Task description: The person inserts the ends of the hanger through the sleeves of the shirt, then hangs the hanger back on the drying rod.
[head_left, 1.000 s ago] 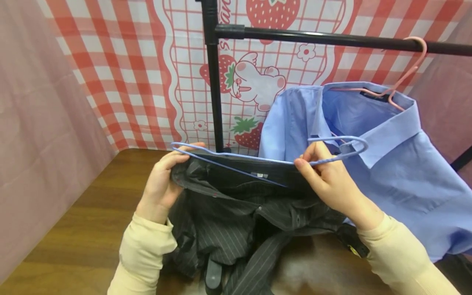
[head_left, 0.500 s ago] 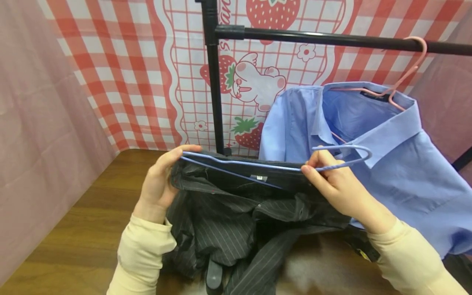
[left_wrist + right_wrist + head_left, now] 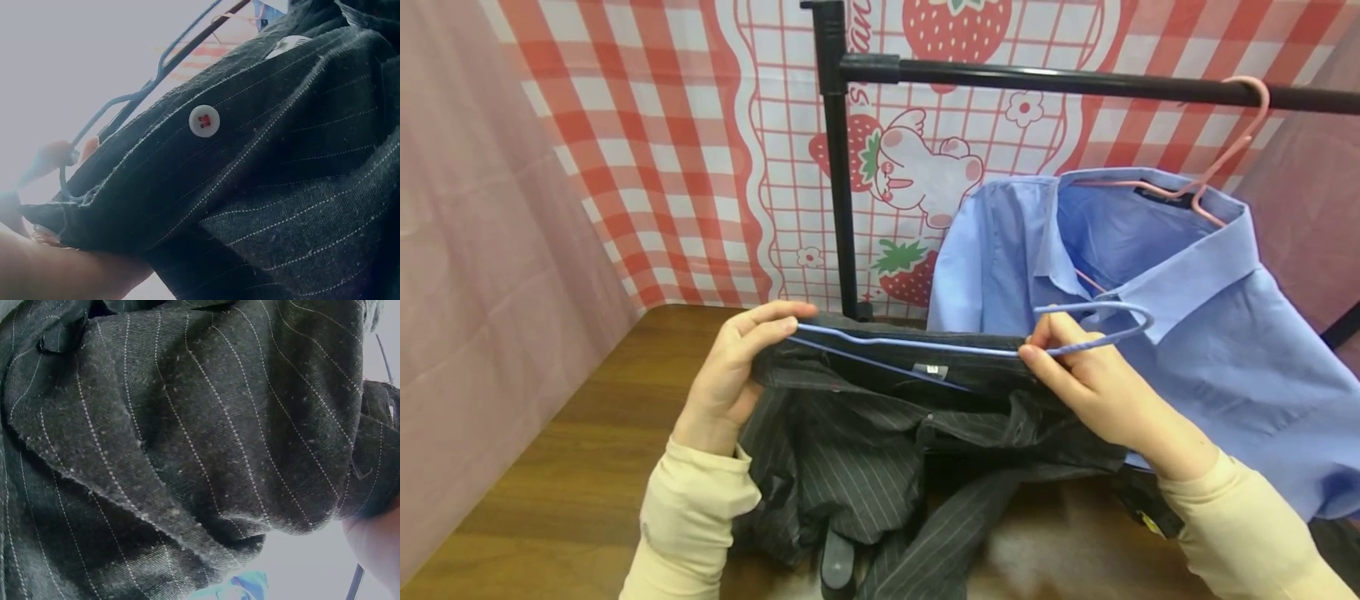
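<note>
Dark pinstriped trousers (image 3: 857,467) hang with the waistband spread between my hands, a small pale label (image 3: 931,371) inside the back. A blue clothes hanger (image 3: 917,342) lies along the inside of the back waistband, its hook at the right. My left hand (image 3: 730,371) pinches the waistband's left corner, thumb over the hanger's end. My right hand (image 3: 1090,387) pinches the hanger near its hook, against the cloth. In the left wrist view a white button (image 3: 204,120) with red thread shows on the waistband. The right wrist view is mostly striped cloth, hiding the fingers.
A black rack (image 3: 1045,79) stands behind, with a light blue shirt (image 3: 1217,367) on a pink hanger (image 3: 1255,117) at the right. A wooden table (image 3: 572,467) lies underneath. A dark, rounded object (image 3: 837,562) pokes out below the trousers. A checked cloth (image 3: 662,167) hangs at the back.
The blue hanger has come down from above the waistband to inside it. My left thumb has moved onto the hanger's end, and my right hand has shifted slightly right and down.
</note>
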Demonstrator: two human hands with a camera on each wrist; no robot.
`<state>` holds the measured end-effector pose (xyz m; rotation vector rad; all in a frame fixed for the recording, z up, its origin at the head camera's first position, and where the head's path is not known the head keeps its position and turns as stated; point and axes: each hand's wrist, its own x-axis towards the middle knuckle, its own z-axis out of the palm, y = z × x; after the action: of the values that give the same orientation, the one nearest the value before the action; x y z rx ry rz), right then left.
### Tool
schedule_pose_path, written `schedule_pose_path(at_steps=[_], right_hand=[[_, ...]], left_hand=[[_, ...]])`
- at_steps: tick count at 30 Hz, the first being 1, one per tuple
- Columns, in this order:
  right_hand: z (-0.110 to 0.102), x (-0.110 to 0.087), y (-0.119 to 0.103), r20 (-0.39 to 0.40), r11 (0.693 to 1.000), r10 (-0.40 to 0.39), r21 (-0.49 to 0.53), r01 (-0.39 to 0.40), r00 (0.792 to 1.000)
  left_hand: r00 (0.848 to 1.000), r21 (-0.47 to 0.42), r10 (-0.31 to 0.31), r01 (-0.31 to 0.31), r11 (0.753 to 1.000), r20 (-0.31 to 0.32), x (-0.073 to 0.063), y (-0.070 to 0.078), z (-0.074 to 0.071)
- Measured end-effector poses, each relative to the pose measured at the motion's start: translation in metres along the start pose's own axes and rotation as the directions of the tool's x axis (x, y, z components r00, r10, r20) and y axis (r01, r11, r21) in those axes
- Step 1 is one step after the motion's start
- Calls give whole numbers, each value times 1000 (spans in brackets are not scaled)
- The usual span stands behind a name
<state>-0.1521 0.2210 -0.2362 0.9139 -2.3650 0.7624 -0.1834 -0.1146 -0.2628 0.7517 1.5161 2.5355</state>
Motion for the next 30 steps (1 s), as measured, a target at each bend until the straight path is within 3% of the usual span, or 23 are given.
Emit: schedule_pose_path(at_steps=[4, 7, 9, 12, 16, 19, 21, 24, 25, 26, 27, 28, 30], right_hand=[[0, -1, 2, 2, 1000, 11, -22, -11, 1000], [0, -1, 3, -5, 999, 12, -34, -12, 1000], [1, 1, 4, -10, 999, 4, -38, -4, 1000], [2, 2, 5, -22, 999, -19, -35, 18, 1000], [6, 2, 8, -38, 999, -36, -23, 35, 999], [10, 3, 9, -42, 999, -29, -34, 28, 999], [14, 3, 8, -34, 996, -29, -84, 26, 999], [19, 5, 3, -25, 982, -39, -188, 34, 999], [21, 6, 2, -26, 973, -47, -227, 40, 999], [23, 7, 0, -30, 964, -55, -262, 45, 998], [24, 8, -2, -38, 957, -59, -287, 45, 998], [25, 10, -4, -50, 950, -63, -309, 44, 997], [28, 13, -5, -79, 939, -68, -342, 37, 995]], left_hand=[[999, 69, 30, -28, 997, -24, 0, 0, 1], [995, 159, 90, -81, 984, -48, 1, 0, 2], [989, 236, 137, -119, 964, -61, 2, 0, 2], [977, 367, 199, -159, 917, -74, 3, -2, 3], [957, 545, 280, -194, 816, -78, 4, -5, 4], [935, 669, 346, -209, 714, -76, 6, -8, 5], [919, 764, 390, -204, 612, -67, 7, -12, 6], [891, 881, 454, -194, 432, -26, 8, -19, 11], [881, 902, 473, -189, 387, -18, 9, -22, 13], [872, 915, 489, -186, 357, -14, 10, -24, 14], [866, 919, 500, -185, 348, -15, 10, -26, 16], [862, 916, 506, -185, 356, -23, 10, -28, 18], [864, 895, 500, -184, 405, -49, 11, -31, 21]])
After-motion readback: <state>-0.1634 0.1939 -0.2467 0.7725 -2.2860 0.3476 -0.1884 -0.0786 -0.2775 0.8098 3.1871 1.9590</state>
